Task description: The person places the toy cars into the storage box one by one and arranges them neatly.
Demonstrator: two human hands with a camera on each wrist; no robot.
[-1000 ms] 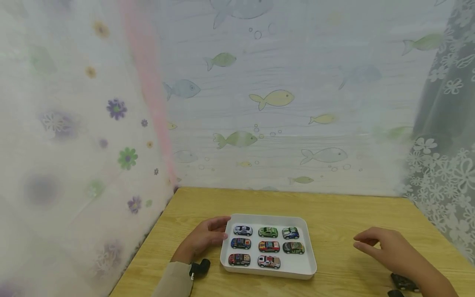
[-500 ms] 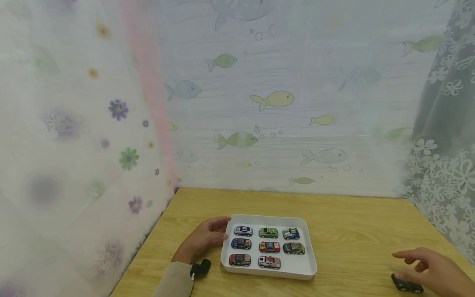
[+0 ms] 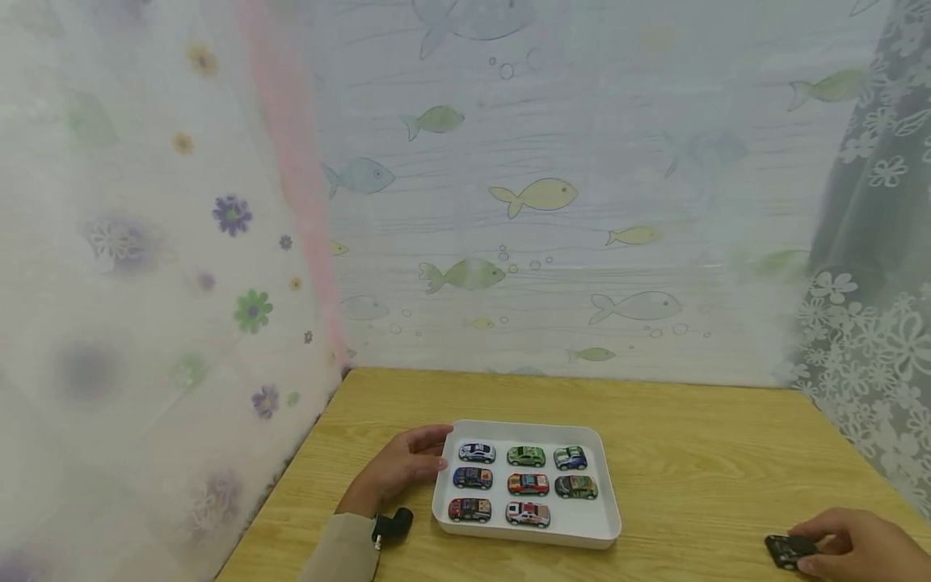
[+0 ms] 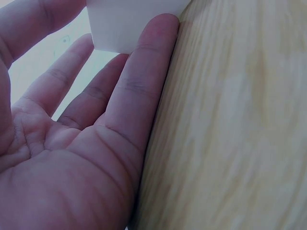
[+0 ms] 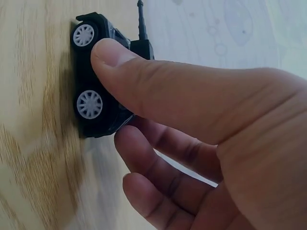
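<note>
We see our right hand [image 3: 858, 550] at the surface's [image 3: 691, 453] near right edge, its grip pinching a black car [image 3: 789, 551], our left hand [image 3: 400, 469] relaxed, fingers straight against the tray's [image 3: 582, 529] left wall, eight cars [image 3: 527, 482] inside

The car [image 3: 789, 551] is black with grey wheels. The tray [image 3: 600, 529] is white, on a light wood-grain table [image 3: 698, 453]. The backdrop [image 3: 538, 194] bears pale fish.

We see bare table [image 3: 698, 453] open between the white tray [image 3: 609, 505] and the black toy car [image 3: 789, 551], while curtains hem both sides.
</note>
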